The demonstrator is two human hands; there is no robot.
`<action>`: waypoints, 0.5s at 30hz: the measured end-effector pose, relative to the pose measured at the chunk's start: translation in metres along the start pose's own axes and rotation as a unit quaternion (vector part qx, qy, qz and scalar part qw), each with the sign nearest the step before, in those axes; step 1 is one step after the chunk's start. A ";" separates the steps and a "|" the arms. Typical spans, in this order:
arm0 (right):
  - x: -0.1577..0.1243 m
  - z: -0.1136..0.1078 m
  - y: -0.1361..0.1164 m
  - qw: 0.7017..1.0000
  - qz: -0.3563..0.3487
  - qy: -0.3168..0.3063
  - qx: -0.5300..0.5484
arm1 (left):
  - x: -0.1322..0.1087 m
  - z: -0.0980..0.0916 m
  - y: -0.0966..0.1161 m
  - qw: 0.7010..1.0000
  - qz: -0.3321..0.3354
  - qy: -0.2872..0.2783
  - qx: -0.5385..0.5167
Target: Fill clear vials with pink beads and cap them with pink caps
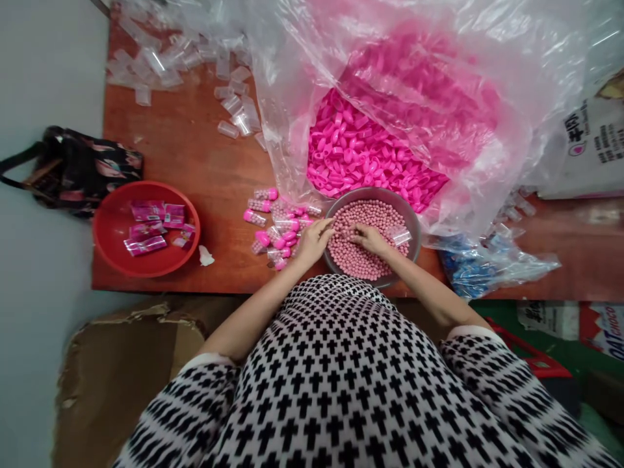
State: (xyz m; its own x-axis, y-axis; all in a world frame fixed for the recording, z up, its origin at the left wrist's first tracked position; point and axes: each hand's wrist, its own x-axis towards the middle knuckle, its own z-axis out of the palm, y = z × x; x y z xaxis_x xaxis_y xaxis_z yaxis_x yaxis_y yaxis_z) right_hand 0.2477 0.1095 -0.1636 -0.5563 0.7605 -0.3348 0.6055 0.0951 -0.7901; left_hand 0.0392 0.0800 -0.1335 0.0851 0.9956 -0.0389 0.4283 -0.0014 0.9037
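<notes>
A grey bowl full of small pink balls stands at the table's front edge. My left hand is at the bowl's left rim, fingers drawn together; what they hold is too small to make out. Over the balls, my right hand has its fingers bent in a pinch, and its fingertips blend with the balls. A clear tube lies on the balls to the right of that hand. Left of the bowl is a pile of ball-filled tubes with pink caps, partly behind my left hand.
Behind the bowl, a large clear plastic bag spills pink caps. Loose clear tubes lie at the back left. A red basin with pink packets and a dark bag are at left. A blue-filled plastic bag lies at right.
</notes>
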 end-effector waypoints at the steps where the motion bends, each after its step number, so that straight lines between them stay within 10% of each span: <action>1: -0.005 -0.003 -0.001 0.996 0.003 0.030 0.081 | 0.000 0.002 0.001 1.000 0.002 -0.015 -0.003; 7: -0.022 -0.016 -0.027 0.948 0.030 0.115 0.296 | 0.003 0.024 0.010 0.992 -0.019 -0.083 -0.094; 15: -0.043 -0.057 -0.052 0.984 -0.059 0.113 0.126 | 0.007 0.028 0.022 0.942 -0.091 -0.120 -0.301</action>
State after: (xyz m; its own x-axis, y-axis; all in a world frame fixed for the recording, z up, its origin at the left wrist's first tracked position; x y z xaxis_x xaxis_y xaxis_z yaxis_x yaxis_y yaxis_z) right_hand 0.2728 0.1079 -0.0793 -0.4565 0.8799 -0.1323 0.3671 0.0508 -0.9288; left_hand 0.0745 0.0839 -0.1254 0.2919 0.9239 -0.2474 -0.1250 0.2933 0.9478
